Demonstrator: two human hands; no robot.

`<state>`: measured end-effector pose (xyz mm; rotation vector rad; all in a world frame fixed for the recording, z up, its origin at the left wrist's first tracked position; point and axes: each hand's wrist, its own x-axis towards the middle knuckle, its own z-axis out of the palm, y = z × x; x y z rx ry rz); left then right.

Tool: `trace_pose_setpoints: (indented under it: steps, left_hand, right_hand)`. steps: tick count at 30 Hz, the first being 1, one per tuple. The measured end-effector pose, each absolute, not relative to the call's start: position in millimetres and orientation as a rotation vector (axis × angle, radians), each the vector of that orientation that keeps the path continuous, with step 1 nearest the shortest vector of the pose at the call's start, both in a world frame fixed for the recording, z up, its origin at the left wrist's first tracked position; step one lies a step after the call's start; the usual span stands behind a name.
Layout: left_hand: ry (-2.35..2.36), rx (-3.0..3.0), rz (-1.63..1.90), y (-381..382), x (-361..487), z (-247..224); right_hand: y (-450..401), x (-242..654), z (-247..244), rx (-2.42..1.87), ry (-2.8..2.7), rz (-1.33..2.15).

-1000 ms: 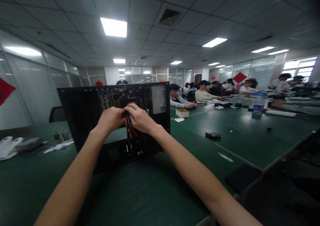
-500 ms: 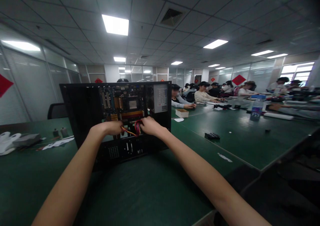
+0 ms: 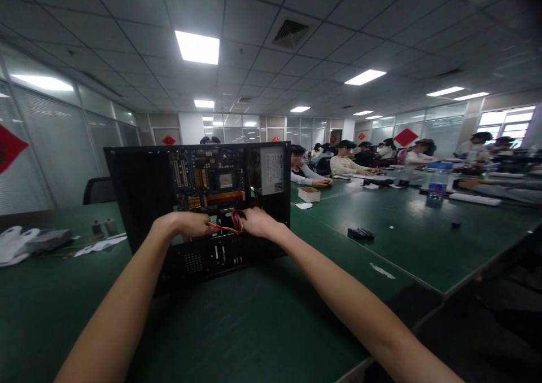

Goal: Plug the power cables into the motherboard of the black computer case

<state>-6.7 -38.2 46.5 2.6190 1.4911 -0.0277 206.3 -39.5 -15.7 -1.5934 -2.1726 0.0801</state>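
One wire bundle (image 3: 237, 221), pinched by left grip (image 3: 195, 224) and right grip (image 3: 259, 223) — room above, inside case edges (image 3: 197, 146).

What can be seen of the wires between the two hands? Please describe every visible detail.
The wires are thin, flexible strands, plastic-coated by their look, with yellow, red and purple among them. They curl into a looped bundle by the right hand, and a few strands run across, sagging slightly, to the left hand. Both hands grip them, at the open side of the case. Their ends are hidden.
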Motion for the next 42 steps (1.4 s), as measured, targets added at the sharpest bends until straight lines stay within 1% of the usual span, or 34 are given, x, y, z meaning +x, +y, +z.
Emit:
trace_pose_setpoints:
  steps: [3, 6, 8, 10, 12, 15, 19, 22, 27, 32, 37, 42]
  left_hand:
    - [1.485, 2.424, -0.163, -42, -5, 49]
    - [1.466, 2.397, -0.177, -44, -3, 52]
    - [1.397, 2.465, -0.125, -43, -3, 56]
    - [1.335, 2.642, 0.071, -44, -3, 61]
    - [1.288, 2.858, 0.382, -47, -2, 68]
    - [1.244, 3.043, 0.760, -52, -1, 76]
    - [1.296, 3.169, 0.960, -56, 0, 80]
    - [1.298, 3.229, 0.948, -53, 0, 79]
    - [1.301, 3.231, 0.909, -40, -2, 70]
    - [1.410, 3.231, 0.636, -24, 1, 53]
    - [1.485, 3.255, 0.530, -13, 3, 38]
    - [1.509, 3.217, 0.620, -3, 1, 35]
  right_hand:
    - [-44, 206, -13, -1.575, -2.197, 0.108]
    - [-49, 207, -9, -1.548, -2.268, 0.100]
    - [-50, 208, -6, -1.531, -2.296, 0.040]
    - [-51, 209, -1, -1.545, -2.255, -0.074]
    - [-51, 209, 4, -1.565, -2.166, -0.197]
    - [-51, 207, 9, -1.567, -2.068, -0.271]
    - [-50, 203, 7, -1.563, -2.075, -0.250]
    - [-46, 203, 1, -1.584, -2.078, -0.222]
    - [-31, 212, -9, -1.628, -2.005, -0.056]
    - [-22, 218, -14, -1.620, -1.980, 0.003]
    - [-22, 214, -11, -1.677, -1.999, -0.126]
    - [-19, 211, -6, -1.396, -2.201, -0.361]
